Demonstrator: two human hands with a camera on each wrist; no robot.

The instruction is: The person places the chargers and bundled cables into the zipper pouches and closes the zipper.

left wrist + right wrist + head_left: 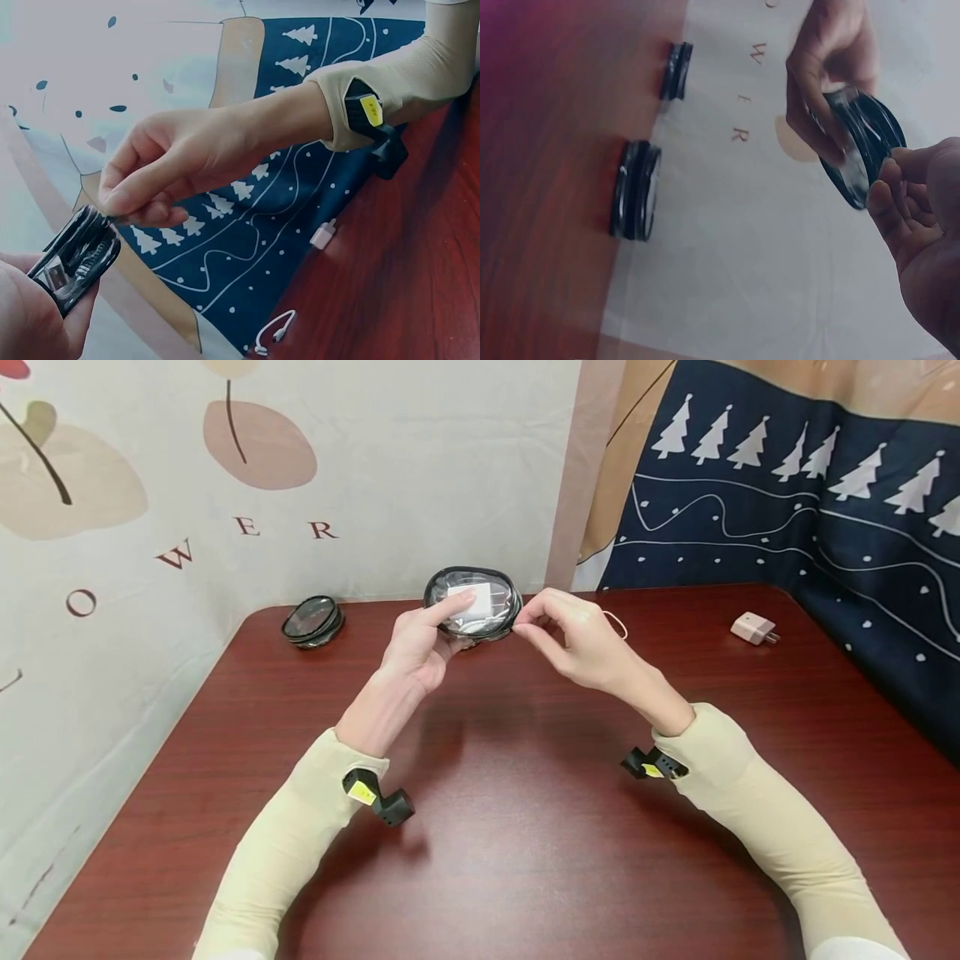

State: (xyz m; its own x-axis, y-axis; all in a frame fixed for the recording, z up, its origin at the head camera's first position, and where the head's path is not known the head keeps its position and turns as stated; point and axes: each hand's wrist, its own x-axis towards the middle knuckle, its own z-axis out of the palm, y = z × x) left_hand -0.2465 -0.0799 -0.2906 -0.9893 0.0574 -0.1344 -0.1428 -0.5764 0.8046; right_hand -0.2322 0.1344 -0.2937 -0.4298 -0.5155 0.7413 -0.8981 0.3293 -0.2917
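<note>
My left hand (420, 652) holds a clear oval zip pouch (442, 585) with black trim, raised over the far side of the table, its thumb lying across the front. Through the plastic shows a white charger (482, 602); in the left wrist view a coiled dark-and-clear part shows along the pouch's side. At the pouch's right end, my right hand (577, 639) pinches the zipper pull between thumb and forefinger. The pull itself is mostly hidden by the fingertips. In the right wrist view the pouch (889, 127) is seen edge-on between both hands.
A similar black-trimmed pouch (312, 620) lies at the table's back left. Another pouch (636, 191) stands nearer in the right wrist view. A white charger (753, 628) lies at the back right, and a white cable (275, 330) lies near the far edge. Patterned cloth hangs behind the table.
</note>
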